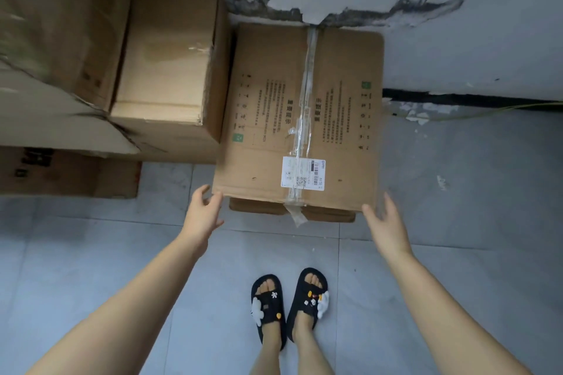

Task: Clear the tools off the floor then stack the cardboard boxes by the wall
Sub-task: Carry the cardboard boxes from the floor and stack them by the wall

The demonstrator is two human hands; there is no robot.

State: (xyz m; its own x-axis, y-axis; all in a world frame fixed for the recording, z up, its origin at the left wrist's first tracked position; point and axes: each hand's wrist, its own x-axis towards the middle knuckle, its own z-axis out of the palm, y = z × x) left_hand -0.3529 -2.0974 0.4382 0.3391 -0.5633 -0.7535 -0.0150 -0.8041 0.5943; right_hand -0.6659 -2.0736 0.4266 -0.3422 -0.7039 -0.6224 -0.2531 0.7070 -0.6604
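Observation:
A large taped cardboard box with a white shipping label lies flat on top of another box, whose edge shows just beneath it, against the grey wall. My left hand hovers at the top box's near left corner, fingers apart, thumb almost touching the corner. At the near right corner my right hand is spread open and holds nothing. To the left stands a smaller plain box on a wider box. No tools are visible.
More cardboard boxes are piled at the left, one low box on the tiled floor. The wall has cracked, peeling paint. A thin yellow cable runs along the wall base at right. My sandalled feet stand on grey tiles.

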